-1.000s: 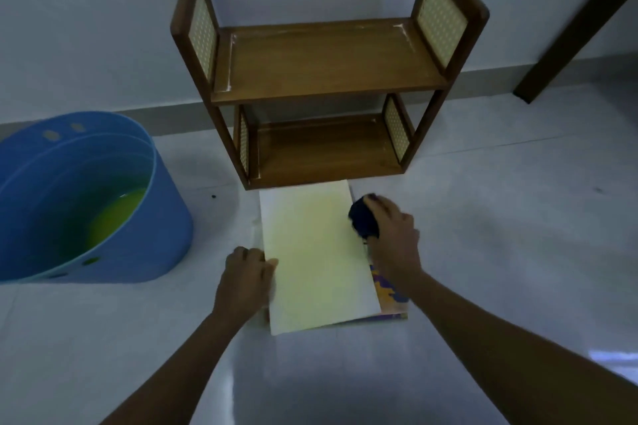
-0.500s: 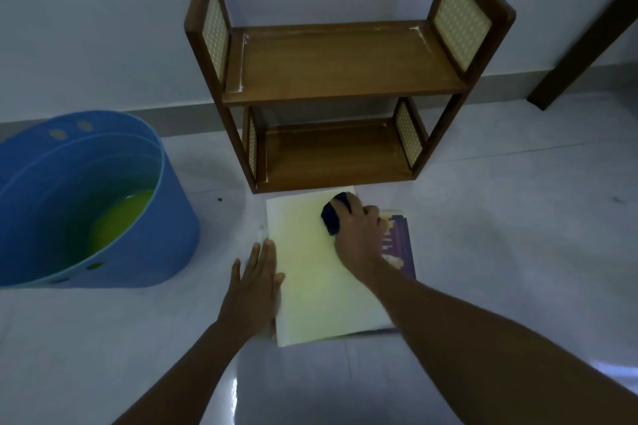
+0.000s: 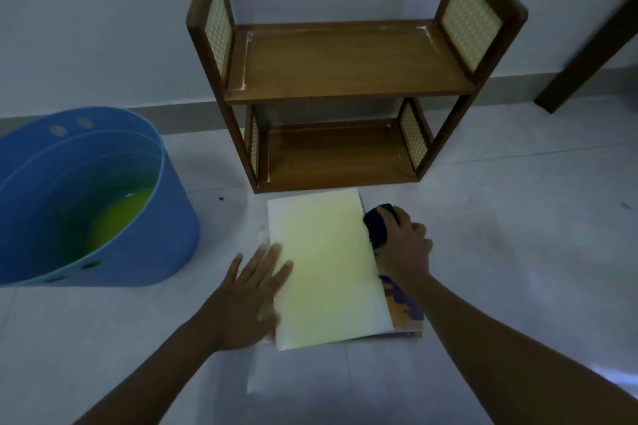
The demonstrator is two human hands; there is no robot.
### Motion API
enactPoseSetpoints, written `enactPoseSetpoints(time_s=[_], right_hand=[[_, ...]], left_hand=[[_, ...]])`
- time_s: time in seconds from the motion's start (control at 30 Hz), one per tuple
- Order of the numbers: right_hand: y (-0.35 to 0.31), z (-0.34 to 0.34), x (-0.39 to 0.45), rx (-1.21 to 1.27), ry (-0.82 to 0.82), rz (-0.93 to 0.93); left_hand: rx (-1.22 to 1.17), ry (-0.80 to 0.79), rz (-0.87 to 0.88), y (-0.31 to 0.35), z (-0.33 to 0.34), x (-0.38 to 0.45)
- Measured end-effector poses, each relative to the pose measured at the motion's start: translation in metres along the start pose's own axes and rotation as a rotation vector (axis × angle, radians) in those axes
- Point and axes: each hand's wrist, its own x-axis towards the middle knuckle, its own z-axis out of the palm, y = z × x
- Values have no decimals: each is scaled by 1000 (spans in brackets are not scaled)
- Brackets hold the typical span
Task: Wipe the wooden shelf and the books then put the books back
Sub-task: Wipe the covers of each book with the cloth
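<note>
Pale cream paper fills the middle of the head view: the top book (image 3: 324,266) lies flat on the grey tiled floor (image 3: 518,235), its blank cover facing up. Under it we see a second book (image 3: 405,307), with a purple and orange cover showing along the right edge and near corner.

Our left hand (image 3: 250,297) lies flat at the left edge of the top book, its fingers (image 3: 272,259) straight and spread, with the tips resting on the cover. Our right hand (image 3: 405,248) is at the book's right edge, with its fingers curled around a dark blue cloth (image 3: 376,224) and pressing it down where the cream cover meets the book below.

Just beyond the books stands the wooden shelf (image 3: 348,59), a small two-tier unit against the pale wall. Both of its boards are bare, and it has cream woven panels in the side frames. We see whitish marks along the back and corners of the upper board.

To the left, well apart from the books, sits a blue plastic tub (image 3: 165,235) holding a shallow pool of yellow-green liquid (image 3: 121,217). A dark wooden post (image 3: 587,45) leans across the upper right corner.
</note>
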Motion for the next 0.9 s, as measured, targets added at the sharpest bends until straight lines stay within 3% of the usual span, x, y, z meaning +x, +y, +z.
enactPoseSetpoints(time_s=[0.1, 0.2, 0.3, 0.5, 0.6, 0.67, 0.73, 0.83, 0.9], right_hand=[[3, 7, -7, -25, 29, -9], [2, 8, -5, -25, 8, -1], [10, 4, -6, 4, -39, -52], [24, 6, -15, 122, -21, -82], [28, 9, -16, 223, -26, -67], [32, 8, -23, 197, -39, -96], [32, 7, -39, 101, -21, -205], [15, -2, -56, 40, -48, -326], [-8, -24, -49, 309, -99, -248]], left_hand=[[165, -82, 212, 1, 2, -7], [241, -84, 216, 8, 9, 1], [285, 21, 273, 4, 6, -2], [154, 273, 291, 12, -1, -21], [-146, 512, 180, 16, -26, -16], [-541, 683, -3, 28, -56, -6], [-785, 820, -178, 39, -87, 6], [-832, 892, -324, 34, -118, 20], [-889, 898, -348, 27, -131, 23]])
